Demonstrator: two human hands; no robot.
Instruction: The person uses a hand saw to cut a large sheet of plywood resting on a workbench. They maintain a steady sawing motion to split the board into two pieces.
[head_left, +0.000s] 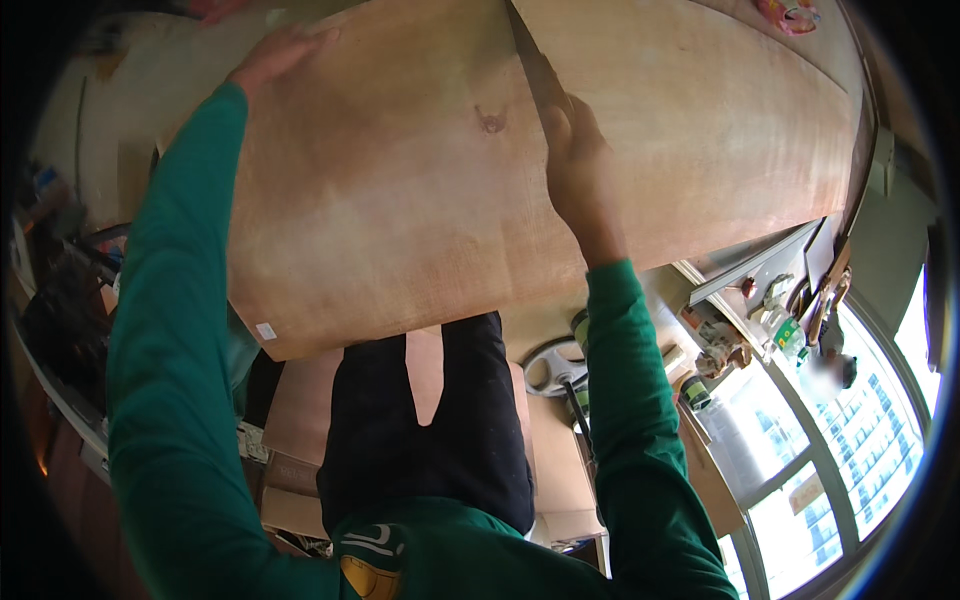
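Green fabric sleeves (175, 300) closest, tan wooden sheet (380, 180) ahead. Right hand (578, 165) is clenched on a dark tapered strip (537, 68) pointing away; left hand (278, 58) is at the sheet's edge, can't tell its grip.

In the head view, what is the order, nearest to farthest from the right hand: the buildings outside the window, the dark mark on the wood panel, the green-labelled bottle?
From the right hand:
1. Dark mark on the panel, just left.
2. Green-labelled bottle, right, beside the window.
3. Buildings, lower right, outside the window.
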